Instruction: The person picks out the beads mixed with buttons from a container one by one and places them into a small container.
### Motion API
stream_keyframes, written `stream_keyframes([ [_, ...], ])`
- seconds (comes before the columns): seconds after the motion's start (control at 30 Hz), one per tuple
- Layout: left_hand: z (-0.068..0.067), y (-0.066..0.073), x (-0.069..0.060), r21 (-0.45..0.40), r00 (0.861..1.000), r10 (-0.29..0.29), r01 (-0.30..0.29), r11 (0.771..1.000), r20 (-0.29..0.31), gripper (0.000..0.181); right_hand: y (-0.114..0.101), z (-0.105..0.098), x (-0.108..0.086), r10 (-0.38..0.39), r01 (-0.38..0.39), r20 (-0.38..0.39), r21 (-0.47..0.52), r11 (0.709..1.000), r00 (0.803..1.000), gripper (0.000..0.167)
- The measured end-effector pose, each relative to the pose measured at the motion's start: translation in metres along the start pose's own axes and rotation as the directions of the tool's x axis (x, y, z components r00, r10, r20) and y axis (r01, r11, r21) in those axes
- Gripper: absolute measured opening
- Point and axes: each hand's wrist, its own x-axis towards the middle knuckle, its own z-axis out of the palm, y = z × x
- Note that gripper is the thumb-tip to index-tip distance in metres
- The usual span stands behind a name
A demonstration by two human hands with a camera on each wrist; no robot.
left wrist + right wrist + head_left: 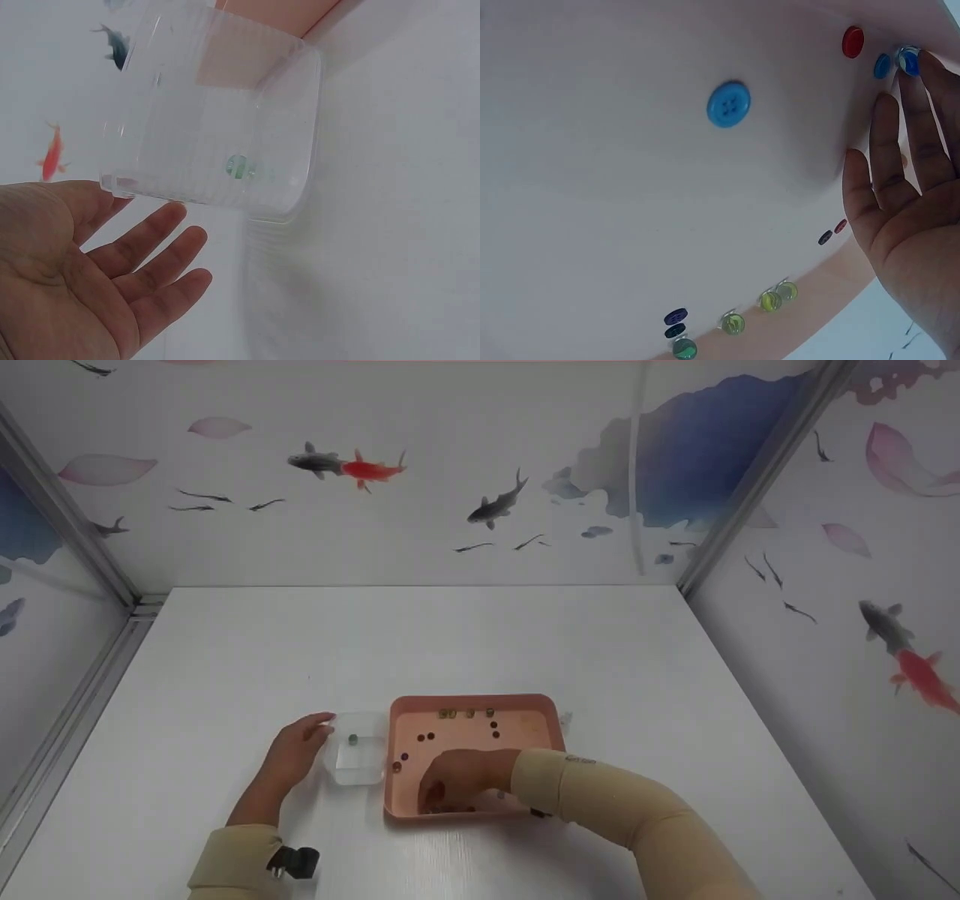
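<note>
My left hand (292, 751) is at the left side of a clear plastic container (358, 776), its fingertips touching the rim. The left wrist view has those fingers loosely extended, with a green marble (238, 166) inside the container. Over the near part of a pink tray (476, 701), my right hand (465, 774) reaches down, palm hidden from the head view. In the right wrist view its thumb and a finger pinch a blue marble (909, 60) by the tray wall. Close by lie a small blue button (882, 66) and a red button (853, 42).
A larger blue button (728, 104) lies on the tray floor. Several yellowish marbles (771, 301) line the tray's far side, with dark buttons (675, 316) near them. The container stands against the tray's left side. Patterned panels (420, 525) enclose the white table (420, 637).
</note>
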Motion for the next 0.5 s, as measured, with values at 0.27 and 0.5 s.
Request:
stream_keyframes([
  [0.27, -0.0001, -0.0011, 0.0015, 0.004, 1.0, 0.0, 0.0, 1.0, 0.001, 0.043, -0.0022, 0.0001, -0.0014, 0.028, -0.028, -0.002, 0.006, 1.0, 1.0, 0.024],
  [0.5, -0.0006, -0.0009, 0.0025, 0.004, 1.0, 0.006, -0.006, 1.0, 0.005, 0.041, -0.0044, 0.001, -0.0033, 0.05, -0.05, -0.014, 0.024, 0.998, 0.999, 0.023],
])
